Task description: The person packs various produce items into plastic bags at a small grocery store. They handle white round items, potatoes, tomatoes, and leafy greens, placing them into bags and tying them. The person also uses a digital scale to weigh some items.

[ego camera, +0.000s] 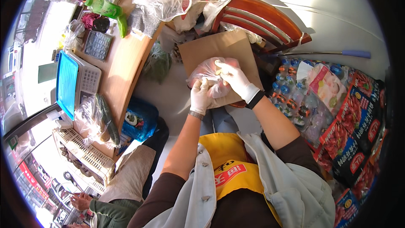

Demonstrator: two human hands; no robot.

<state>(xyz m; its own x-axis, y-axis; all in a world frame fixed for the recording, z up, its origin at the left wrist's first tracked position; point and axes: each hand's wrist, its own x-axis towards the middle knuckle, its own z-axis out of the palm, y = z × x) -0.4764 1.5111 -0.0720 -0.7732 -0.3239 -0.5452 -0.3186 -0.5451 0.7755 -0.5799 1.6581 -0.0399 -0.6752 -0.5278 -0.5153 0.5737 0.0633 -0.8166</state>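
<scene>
In the head view, a clear plastic bag [205, 67] with pinkish-red contents rests on a flat piece of brown cardboard [218, 46]. What exactly is inside cannot be made out through the film. My left hand [200, 93], in a thin white glove, pinches the gathered film at the bag's near left side. From the right, my right hand [235, 77], gloved the same way, grips the film near the top of the bag, its index finger extended. Both hands are close together over the cardboard, and the fingertips partly hide the gathered film.
A wooden chair back [262, 19] rises behind the cardboard. To the left, a wooden counter [121, 66] carries a scale [88, 74] with a blue tray [67, 84] and a bagged cucumber [107, 122]. Several printed packages [351, 126] lie right. Another person's hands [80, 201] show lower left.
</scene>
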